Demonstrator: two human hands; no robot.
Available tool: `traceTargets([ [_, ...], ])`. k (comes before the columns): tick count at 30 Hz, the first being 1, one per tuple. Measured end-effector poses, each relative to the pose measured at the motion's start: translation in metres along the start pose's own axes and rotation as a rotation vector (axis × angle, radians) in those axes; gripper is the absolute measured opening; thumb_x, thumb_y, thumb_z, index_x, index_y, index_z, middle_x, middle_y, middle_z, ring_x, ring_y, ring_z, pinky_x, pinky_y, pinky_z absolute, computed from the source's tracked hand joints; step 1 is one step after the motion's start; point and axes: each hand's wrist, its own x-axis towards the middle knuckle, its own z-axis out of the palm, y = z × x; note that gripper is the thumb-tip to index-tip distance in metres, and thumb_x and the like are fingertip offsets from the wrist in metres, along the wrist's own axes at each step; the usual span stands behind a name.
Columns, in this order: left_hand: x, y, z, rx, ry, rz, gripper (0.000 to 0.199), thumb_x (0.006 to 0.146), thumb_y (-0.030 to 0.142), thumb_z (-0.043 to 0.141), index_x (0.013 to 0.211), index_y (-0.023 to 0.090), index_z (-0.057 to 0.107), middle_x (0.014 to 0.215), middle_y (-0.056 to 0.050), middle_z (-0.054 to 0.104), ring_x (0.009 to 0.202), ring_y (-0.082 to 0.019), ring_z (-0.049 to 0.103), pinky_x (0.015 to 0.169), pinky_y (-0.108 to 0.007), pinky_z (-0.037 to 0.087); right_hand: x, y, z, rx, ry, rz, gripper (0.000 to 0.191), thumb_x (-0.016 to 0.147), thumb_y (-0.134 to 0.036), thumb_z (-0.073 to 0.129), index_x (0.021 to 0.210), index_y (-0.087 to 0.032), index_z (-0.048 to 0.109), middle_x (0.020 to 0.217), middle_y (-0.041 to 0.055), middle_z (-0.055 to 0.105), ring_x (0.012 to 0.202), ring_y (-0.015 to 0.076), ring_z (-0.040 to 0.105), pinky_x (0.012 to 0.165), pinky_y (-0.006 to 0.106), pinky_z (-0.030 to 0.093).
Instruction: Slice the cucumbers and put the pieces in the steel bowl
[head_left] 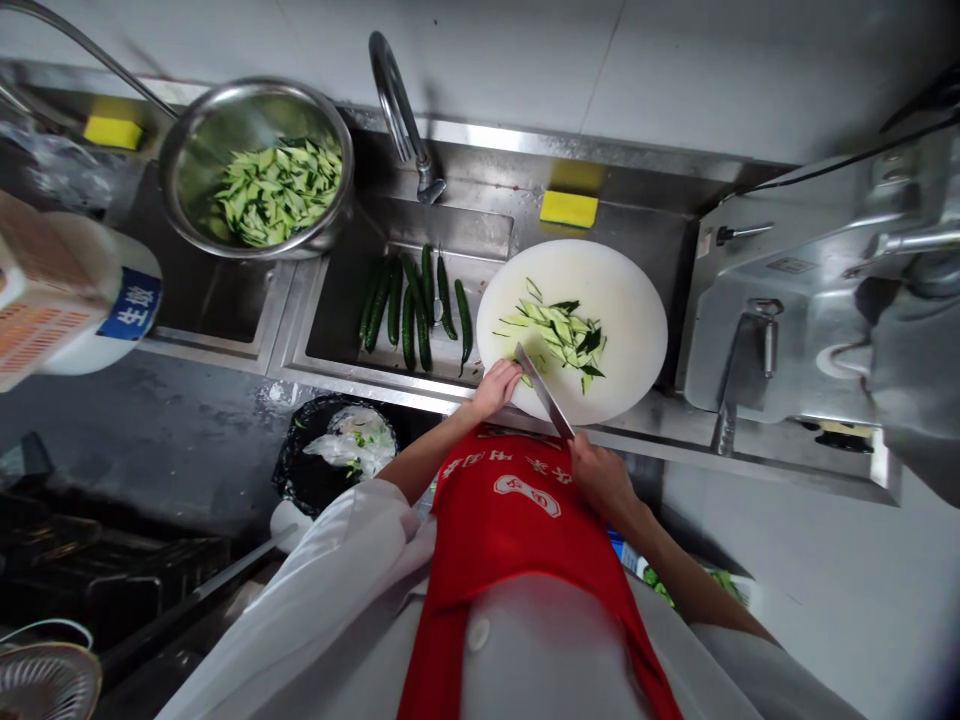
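A round white cutting board (637,340) bears a loose pile of sliced cucumber (566,330), pale green with dark green skin edges. My right hand (600,472) is closed around the handle of a kitchen knife (546,395), whose blade slants up and left over the board's near edge. Beside the blade tip, my left hand (498,388) has its fingers drawn together on a cucumber piece (526,380), mostly hidden by the fingers and blade. Several whole cucumbers (409,310) lie in the sink (330,300) left of the board.
A steel pot (341,215) with cucumber slices stands at the left. Behind the sink rises a faucet (397,100); a yellow sponge (568,209) lies behind the board. A metal machine (750,340) stands at right. Below the counter is a black-lined bin (289,455).
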Motion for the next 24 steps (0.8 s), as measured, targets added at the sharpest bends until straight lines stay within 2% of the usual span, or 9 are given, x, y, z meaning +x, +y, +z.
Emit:
traceTargets([
  [3, 0.0, 0.0, 0.001, -0.002, -0.003, -0.007, 0.03, 0.105, 0.031, 0.034, 0.1, 0.016, 0.06, 0.094, -0.01, 0.06, 0.091, -0.02, 0.054, 0.086, -0.038, 0.05, 0.004, -0.002, 0.0, 0.032, -0.065, 0.009, 0.028, 0.104, -0.024, 0.024, 0.114, -0.015, 0.049, 0.091, 0.0116, 0.072, 0.086, 0.022, 0.072, 0.067, 0.028, 0.041],
  [5, 0.0, -0.001, 0.001, -0.007, -0.007, -0.009, 0.03, 0.105, 0.03, 0.034, 0.101, 0.016, 0.06, 0.095, -0.01, 0.06, 0.092, -0.02, 0.055, 0.087, -0.038, 0.05, 0.0, 0.001, 0.0, 0.035, -0.086, 0.032, 0.029, 0.105, -0.028, 0.024, 0.113, -0.016, 0.049, 0.087, 0.0106, 0.072, 0.083, 0.0228, 0.072, 0.066, 0.028, 0.04],
  [9, -0.001, -0.001, 0.002, -0.01, -0.004, -0.014, 0.029, 0.104, 0.03, 0.035, 0.101, 0.016, 0.06, 0.094, -0.011, 0.06, 0.094, -0.021, 0.056, 0.086, -0.039, 0.051, -0.003, 0.004, 0.003, 0.033, -0.023, 0.027, 0.033, 0.105, -0.034, 0.022, 0.112, -0.017, 0.049, 0.083, 0.0095, 0.071, 0.08, 0.0227, 0.071, 0.065, 0.027, 0.039],
  [13, -0.003, -0.004, -0.001, -0.034, -0.006, -0.018, 0.03, 0.104, 0.03, 0.035, 0.104, 0.016, 0.061, 0.098, -0.012, 0.062, 0.098, -0.021, 0.057, 0.089, -0.04, 0.051, 0.014, -0.003, 0.011, 0.082, -0.026, 0.022, 0.033, 0.106, -0.032, 0.02, 0.112, -0.016, 0.05, 0.088, 0.0106, 0.072, 0.084, 0.0222, 0.071, 0.067, 0.028, 0.039],
  [17, -0.005, -0.012, -0.005, -0.079, -0.04, 0.049, 0.029, 0.104, 0.031, 0.038, 0.11, 0.016, 0.062, 0.105, -0.013, 0.063, 0.102, -0.021, 0.058, 0.092, -0.04, 0.052, 0.024, -0.005, 0.016, 0.092, -0.022, 0.032, 0.034, 0.106, -0.032, 0.02, 0.113, -0.016, 0.049, 0.09, 0.0111, 0.072, 0.085, 0.0228, 0.071, 0.067, 0.029, 0.039],
  [24, -0.004, -0.02, -0.004, -0.051, -0.083, 0.075, 0.031, 0.104, 0.031, 0.037, 0.114, 0.016, 0.062, 0.103, -0.014, 0.064, 0.1, -0.021, 0.058, 0.091, -0.041, 0.052, 0.002, 0.002, -0.004, 0.036, 0.024, 0.005, 0.032, 0.105, -0.033, 0.021, 0.111, -0.017, 0.049, 0.084, 0.0093, 0.072, 0.079, 0.0223, 0.071, 0.063, 0.028, 0.034],
])
